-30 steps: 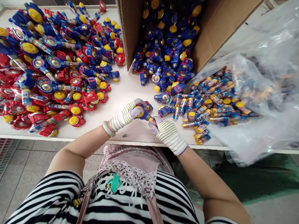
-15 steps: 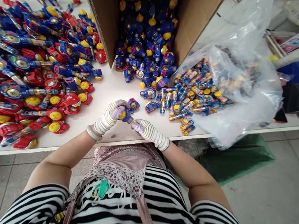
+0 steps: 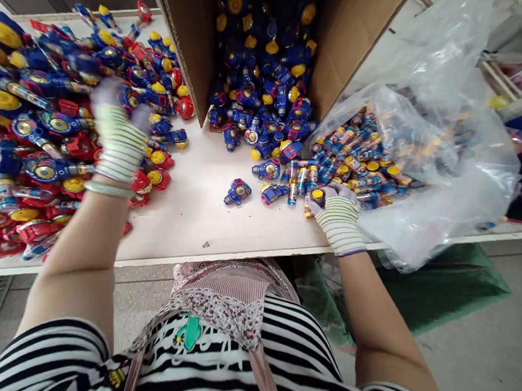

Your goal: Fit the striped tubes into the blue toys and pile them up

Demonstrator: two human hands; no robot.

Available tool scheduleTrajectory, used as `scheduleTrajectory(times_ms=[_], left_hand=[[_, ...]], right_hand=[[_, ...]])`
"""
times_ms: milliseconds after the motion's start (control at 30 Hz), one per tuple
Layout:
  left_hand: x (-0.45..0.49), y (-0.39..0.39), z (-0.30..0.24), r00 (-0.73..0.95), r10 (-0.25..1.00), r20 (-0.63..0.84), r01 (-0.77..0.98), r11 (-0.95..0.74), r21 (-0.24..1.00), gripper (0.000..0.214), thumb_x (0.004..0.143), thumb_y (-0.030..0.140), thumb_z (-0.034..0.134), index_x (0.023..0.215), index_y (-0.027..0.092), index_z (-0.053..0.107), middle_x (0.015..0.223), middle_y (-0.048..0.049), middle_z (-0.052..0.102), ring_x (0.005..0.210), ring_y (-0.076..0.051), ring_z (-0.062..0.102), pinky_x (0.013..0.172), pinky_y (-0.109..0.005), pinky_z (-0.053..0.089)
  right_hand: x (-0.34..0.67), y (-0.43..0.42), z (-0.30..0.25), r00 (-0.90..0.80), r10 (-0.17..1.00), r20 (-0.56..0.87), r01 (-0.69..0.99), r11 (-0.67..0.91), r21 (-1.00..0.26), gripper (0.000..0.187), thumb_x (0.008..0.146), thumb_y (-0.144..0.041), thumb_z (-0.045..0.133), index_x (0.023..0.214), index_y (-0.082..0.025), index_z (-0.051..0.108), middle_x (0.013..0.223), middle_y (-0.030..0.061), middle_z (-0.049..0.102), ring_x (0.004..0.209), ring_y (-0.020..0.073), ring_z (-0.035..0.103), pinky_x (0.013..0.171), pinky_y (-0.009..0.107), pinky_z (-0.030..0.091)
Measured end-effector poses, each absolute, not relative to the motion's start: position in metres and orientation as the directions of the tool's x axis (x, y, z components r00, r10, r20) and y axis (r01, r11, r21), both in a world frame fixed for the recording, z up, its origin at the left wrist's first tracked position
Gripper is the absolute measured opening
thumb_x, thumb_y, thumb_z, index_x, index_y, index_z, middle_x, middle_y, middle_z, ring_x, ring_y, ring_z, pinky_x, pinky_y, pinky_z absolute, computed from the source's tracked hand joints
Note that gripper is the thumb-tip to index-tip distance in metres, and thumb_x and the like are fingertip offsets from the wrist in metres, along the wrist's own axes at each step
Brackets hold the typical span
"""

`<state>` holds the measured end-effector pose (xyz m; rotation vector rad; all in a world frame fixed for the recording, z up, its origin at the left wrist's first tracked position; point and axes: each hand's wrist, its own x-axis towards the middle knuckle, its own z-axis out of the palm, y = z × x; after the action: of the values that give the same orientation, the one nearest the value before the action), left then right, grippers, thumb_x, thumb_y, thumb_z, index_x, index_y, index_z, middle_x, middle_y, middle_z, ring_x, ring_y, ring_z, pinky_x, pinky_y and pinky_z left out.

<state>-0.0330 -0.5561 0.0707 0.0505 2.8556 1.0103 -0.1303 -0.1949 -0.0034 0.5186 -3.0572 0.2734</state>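
Red toys [image 3: 79, 146] and blue toys [image 3: 253, 93] lie heaped on the table [image 3: 200, 224], the left hand [image 3: 118, 134] too blurred to read its grip, the right hand [image 3: 338, 216] pinching a yellow-capped tube [image 3: 318, 197].

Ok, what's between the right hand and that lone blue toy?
Head view: another blue toy and a few shiny tubes lie there on the table.

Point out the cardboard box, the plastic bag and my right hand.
Cardboard box [image 3: 190, 44], head view, on its left inner wall.
Plastic bag [image 3: 426, 227], head view, on its lower clear film.
Right hand [image 3: 339, 210], head view, on the middle of the striped glove.
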Motion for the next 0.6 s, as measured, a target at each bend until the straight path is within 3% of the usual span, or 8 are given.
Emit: scheduleTrajectory(times_ms=[167,267,333,400,467,533,600], left_hand=[[-0.048,-0.512,0.029,-0.974,0.097,-0.207,-0.029,0.845,0.534,0.074,0.069,0.036,0.081,0.137,0.02,0.055,0.121,-0.013,0.062,0.111,-0.031,0.063,0.096,-0.038,0.052],[-0.054,-0.511,0.012,-0.962,0.045,-0.271,-0.111,0.84,0.531,0.059,0.065,0.028,0.081,0.12,0.018,0.061,0.11,-0.0112,0.065,0.098,-0.029,0.066,0.089,-0.038,0.055],[-0.049,-0.514,0.007,-0.97,-0.079,-0.232,-0.226,0.654,0.722,0.048,0.067,0.031,0.08,0.108,0.017,0.059,0.096,-0.0079,0.065,0.085,-0.024,0.066,0.079,-0.037,0.057],[-0.036,-0.515,0.006,-0.957,-0.198,-0.212,-0.261,0.264,0.929,0.047,0.072,0.041,0.076,0.105,0.017,0.053,0.091,-0.006,0.064,0.078,-0.021,0.067,0.071,-0.034,0.058],[-0.019,-0.512,0.008,-0.951,-0.227,-0.208,-0.199,-0.062,0.978,0.052,0.078,0.048,0.071,0.114,0.017,0.05,0.096,-0.0061,0.064,0.078,-0.018,0.068,0.064,-0.03,0.057],[-0.005,-0.506,0.01,-0.962,-0.217,-0.166,-0.136,-0.149,0.979,0.053,0.083,0.051,0.067,0.121,0.018,0.051,0.099,-0.0058,0.064,0.077,-0.017,0.068,0.059,-0.025,0.056],[0.004,-0.502,0.014,-0.969,-0.217,-0.117,-0.099,-0.092,0.991,0.049,0.085,0.049,0.067,0.12,0.017,0.055,0.096,-0.0051,0.064,0.072,-0.015,0.065,0.053,-0.022,0.053]], right_hand=[[-0.127,-0.209,-0.002,-0.894,-0.427,0.137,-0.447,0.875,-0.187,0.036,0.09,-0.039,0.054,0.115,-0.016,0.068,0.136,0.0192,0.058,0.127,0.0384,0.048,0.107,0.058,0.036],[-0.112,-0.221,0.006,-0.804,-0.571,0.164,-0.587,0.724,-0.363,0.043,0.096,-0.04,0.046,0.128,-0.015,0.063,0.13,0.0181,0.065,0.124,0.0333,0.056,0.108,0.052,0.041],[-0.092,-0.235,0.006,-0.743,-0.657,0.124,-0.618,0.604,-0.504,0.045,0.099,-0.042,0.043,0.133,-0.017,0.059,0.124,0.0157,0.069,0.114,0.0299,0.063,0.101,0.047,0.048],[-0.071,-0.254,0.003,-0.704,-0.71,0.035,-0.595,0.562,-0.575,0.045,0.101,-0.043,0.042,0.133,-0.017,0.059,0.12,0.0147,0.071,0.108,0.0282,0.067,0.095,0.043,0.052],[-0.055,-0.275,-0.001,-0.696,-0.715,-0.067,-0.564,0.602,-0.566,0.045,0.101,-0.042,0.044,0.131,-0.014,0.06,0.119,0.0163,0.072,0.106,0.0283,0.069,0.093,0.04,0.053],[-0.048,-0.293,0.0,-0.708,-0.695,-0.125,-0.556,0.658,-0.508,0.046,0.101,-0.042,0.045,0.133,-0.013,0.06,0.122,0.0177,0.071,0.106,0.0291,0.069,0.092,0.038,0.053],[-0.048,-0.304,0.005,-0.706,-0.691,-0.156,-0.58,0.691,-0.432,0.047,0.101,-0.042,0.044,0.136,-0.014,0.058,0.124,0.0177,0.07,0.105,0.0299,0.069,0.089,0.037,0.052]])
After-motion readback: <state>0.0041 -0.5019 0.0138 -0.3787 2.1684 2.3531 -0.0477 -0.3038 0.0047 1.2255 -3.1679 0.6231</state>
